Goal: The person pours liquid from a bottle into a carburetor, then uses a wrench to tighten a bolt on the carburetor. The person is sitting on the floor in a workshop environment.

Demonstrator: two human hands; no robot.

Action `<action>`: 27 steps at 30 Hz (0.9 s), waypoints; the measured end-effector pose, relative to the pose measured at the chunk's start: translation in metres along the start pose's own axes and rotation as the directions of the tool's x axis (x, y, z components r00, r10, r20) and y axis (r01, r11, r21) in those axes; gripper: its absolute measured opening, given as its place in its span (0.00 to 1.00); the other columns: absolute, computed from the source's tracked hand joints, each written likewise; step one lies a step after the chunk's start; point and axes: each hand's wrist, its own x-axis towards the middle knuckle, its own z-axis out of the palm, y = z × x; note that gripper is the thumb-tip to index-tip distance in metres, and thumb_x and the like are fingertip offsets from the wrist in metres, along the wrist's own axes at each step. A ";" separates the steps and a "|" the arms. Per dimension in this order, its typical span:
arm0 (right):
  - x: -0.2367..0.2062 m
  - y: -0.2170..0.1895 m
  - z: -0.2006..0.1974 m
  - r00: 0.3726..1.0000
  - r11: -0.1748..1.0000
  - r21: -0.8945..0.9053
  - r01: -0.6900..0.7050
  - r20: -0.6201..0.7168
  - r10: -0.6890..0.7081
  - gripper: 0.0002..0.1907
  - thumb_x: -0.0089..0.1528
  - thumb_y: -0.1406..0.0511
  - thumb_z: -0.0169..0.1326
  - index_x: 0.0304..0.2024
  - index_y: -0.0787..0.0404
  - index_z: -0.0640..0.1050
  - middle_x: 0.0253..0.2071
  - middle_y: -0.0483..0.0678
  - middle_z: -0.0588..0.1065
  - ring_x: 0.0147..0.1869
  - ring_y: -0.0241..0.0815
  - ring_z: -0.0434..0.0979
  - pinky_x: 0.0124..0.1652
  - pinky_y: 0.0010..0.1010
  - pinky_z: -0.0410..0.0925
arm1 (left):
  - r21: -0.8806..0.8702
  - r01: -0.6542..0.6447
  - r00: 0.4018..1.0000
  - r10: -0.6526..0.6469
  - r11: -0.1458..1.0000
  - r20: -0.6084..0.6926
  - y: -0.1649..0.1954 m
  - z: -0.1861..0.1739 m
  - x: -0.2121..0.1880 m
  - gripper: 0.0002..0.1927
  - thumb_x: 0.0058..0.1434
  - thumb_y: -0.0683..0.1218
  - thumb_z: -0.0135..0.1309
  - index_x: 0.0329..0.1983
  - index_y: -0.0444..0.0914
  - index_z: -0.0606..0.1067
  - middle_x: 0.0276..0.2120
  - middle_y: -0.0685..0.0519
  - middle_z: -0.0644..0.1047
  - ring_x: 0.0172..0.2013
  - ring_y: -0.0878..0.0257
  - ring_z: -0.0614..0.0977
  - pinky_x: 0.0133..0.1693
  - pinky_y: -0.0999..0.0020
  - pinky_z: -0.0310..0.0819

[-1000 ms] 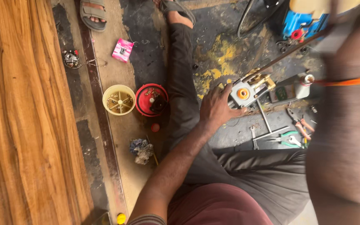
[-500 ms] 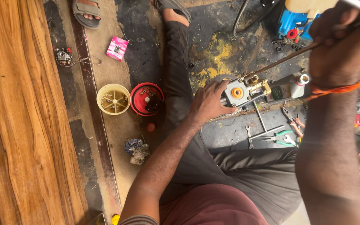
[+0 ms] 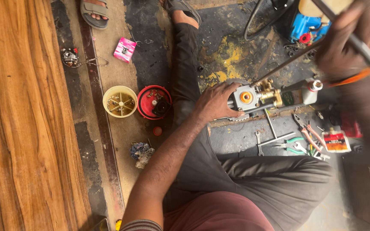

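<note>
A grey metal pump body with an orange centre ring and brass fittings (image 3: 253,97) is lying on the dark stained floor (image 3: 228,51) at about 2 o'clock from frame centre. It is pressed down by the left hand (image 3: 217,102), whose palm is flat and fingers curled over the 9 o'clock end of the housing; the grasp is closed loosely on it, more a steadying hold than a pinch.

A long thin metal rod tool (image 3: 287,63) is held by the right hand (image 3: 343,38) at 1 o'clock, the fist wrapped shut around the upper shaft. The hand is blurred, so finger placement cannot be told. The lower tip is set at the brass fitting, apparently touching.

Step judged: a fastener or fitting on the pump is being worked with the rod while the body is braced. For the next move, steady downward pressure from the left hand and alignment of the rod tip with the fitting are called for; a slip off the brass is the risk.

Teal-handled pliers (image 3: 294,145) and a small silver spanner (image 3: 258,143) are lying at 3 o'clock, near the knee. A round yellow plastic cap (image 3: 120,101) and a round red plastic cap (image 3: 154,102), just beside each other, are seen at 9 o'clock, and a small pink box (image 3: 124,49) at 11 o'clock.
</note>
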 end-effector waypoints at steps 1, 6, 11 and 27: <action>0.008 -0.003 -0.004 0.987 0.983 -0.121 0.137 0.103 -0.125 0.29 0.69 0.45 0.50 0.24 0.60 0.67 0.22 0.46 0.60 0.27 0.42 0.58 0.33 0.38 0.54 | -0.011 -0.010 0.999 0.010 1.000 0.035 -0.005 -0.003 0.003 0.56 0.40 0.70 0.73 0.67 0.42 0.65 0.56 0.43 0.75 0.53 0.49 0.80 0.57 0.49 0.73; 0.054 -0.008 -0.023 0.652 0.763 -0.169 0.623 0.650 -0.389 0.28 0.64 0.45 0.54 0.23 0.60 0.71 0.22 0.46 0.64 0.29 0.44 0.63 0.36 0.41 0.59 | -0.077 0.023 0.983 -0.009 0.997 0.184 -0.015 -0.010 0.007 0.56 0.40 0.70 0.71 0.70 0.46 0.64 0.57 0.47 0.76 0.55 0.52 0.81 0.61 0.51 0.75; 0.066 -0.004 -0.032 0.467 0.720 -0.026 0.694 0.777 -0.422 0.26 0.59 0.45 0.59 0.22 0.59 0.75 0.22 0.47 0.68 0.31 0.46 0.68 0.38 0.44 0.63 | 0.027 -0.022 0.995 0.019 0.999 0.099 -0.008 -0.006 0.002 0.57 0.38 0.72 0.72 0.69 0.47 0.65 0.59 0.42 0.74 0.56 0.47 0.79 0.59 0.45 0.72; 0.004 0.048 -0.037 0.796 0.964 -0.051 0.261 0.577 -0.185 0.18 0.63 0.57 0.53 0.23 0.60 0.74 0.20 0.49 0.65 0.25 0.46 0.65 0.32 0.40 0.59 | 0.070 0.101 0.982 -0.111 0.992 0.150 -0.005 -0.003 -0.007 0.59 0.37 0.75 0.72 0.70 0.50 0.64 0.55 0.43 0.72 0.57 0.45 0.77 0.62 0.41 0.66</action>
